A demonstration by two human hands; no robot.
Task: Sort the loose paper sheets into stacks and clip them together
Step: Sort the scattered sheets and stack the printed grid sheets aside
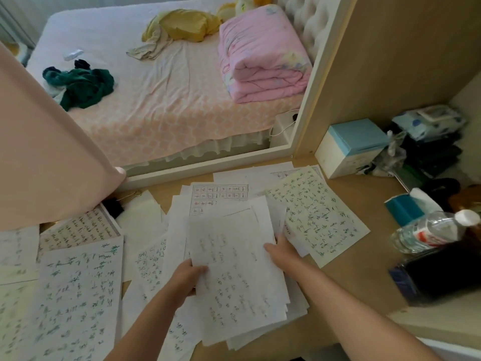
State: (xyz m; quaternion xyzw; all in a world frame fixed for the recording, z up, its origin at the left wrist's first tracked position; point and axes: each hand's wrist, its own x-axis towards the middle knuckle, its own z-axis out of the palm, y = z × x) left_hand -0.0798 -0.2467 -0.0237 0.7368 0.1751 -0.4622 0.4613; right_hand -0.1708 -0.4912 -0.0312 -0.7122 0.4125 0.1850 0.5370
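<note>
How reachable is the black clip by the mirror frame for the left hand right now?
Probably yes, once freed. The left hand grips the paper sheaf, so it must let go first. The black clip lies uncovered beyond flat loose sheets, with nothing upright between.

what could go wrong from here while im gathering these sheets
1. The held stack, gripped by the left hand and right hand, is fanned and uneven, so sheets could slide out.
2. The water bottle lies on its side to the right of the loose sheets. A nudge might roll it onto them.
3. The black binder clip sits at the far left among the sheets and could get buried.
</note>
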